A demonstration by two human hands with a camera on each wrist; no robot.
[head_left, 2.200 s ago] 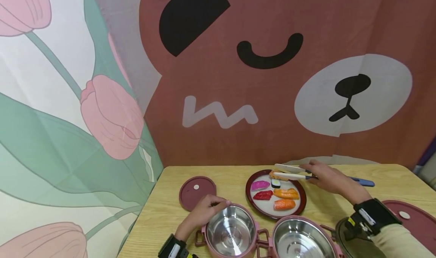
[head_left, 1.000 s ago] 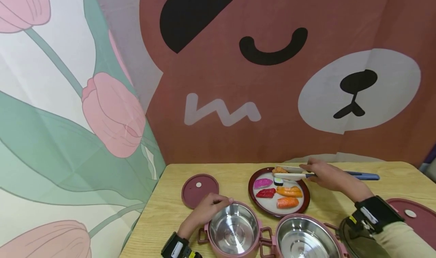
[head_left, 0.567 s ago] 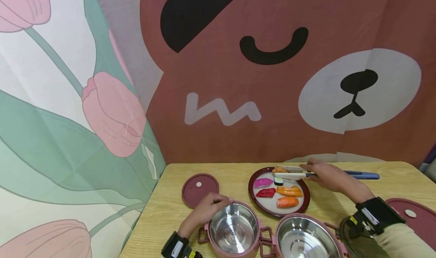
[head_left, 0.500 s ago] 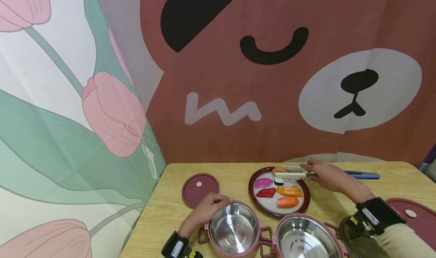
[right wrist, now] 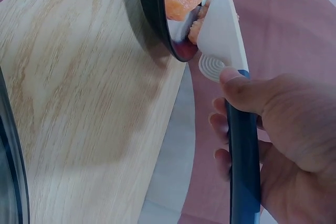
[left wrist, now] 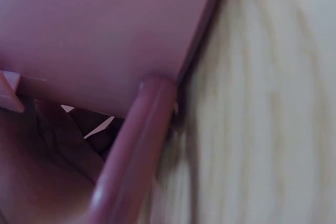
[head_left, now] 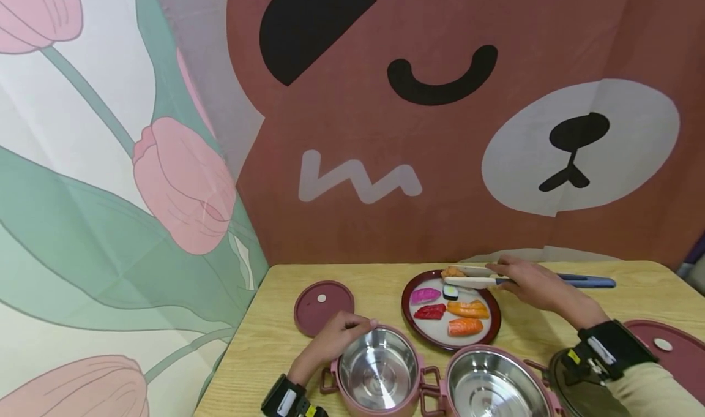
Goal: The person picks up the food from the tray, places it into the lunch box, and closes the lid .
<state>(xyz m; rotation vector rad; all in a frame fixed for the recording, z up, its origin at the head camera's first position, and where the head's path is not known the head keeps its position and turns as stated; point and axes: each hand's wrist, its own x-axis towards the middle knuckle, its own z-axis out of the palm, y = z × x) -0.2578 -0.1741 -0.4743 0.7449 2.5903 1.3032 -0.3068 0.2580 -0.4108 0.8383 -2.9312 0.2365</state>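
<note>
My right hand (head_left: 534, 284) grips a pair of tongs (right wrist: 244, 145) with blue handles and white tips, the thumb pressed along one arm. Between the tips sits an orange-brown, crumbly piece of food (head_left: 453, 273), at the back of a dark-red-rimmed plate (head_left: 406, 322); whether it is clear of the plate I cannot tell. Several sushi pieces lie on the plate, among them an orange-topped one (head_left: 465, 327) and a small white-and-dark roll (head_left: 450, 293). My left hand (head_left: 334, 341) holds the rim of the left pink pot (head_left: 377, 371); the pot's wall and handle partly hide its fingers in the left wrist view.
A second pink pot (head_left: 492, 383) stands right of the first, their handles close together. A round maroon lid (head_left: 323, 307) lies at the left and a larger one (head_left: 669, 356) at the right. A glass lid (head_left: 578, 389) is partly under my right forearm. Cloth hangs behind the table.
The tongs' tips, wider apart at first, have come together around the crumbly piece. My left hand stays at the pot, and the head view has shifted slightly.
</note>
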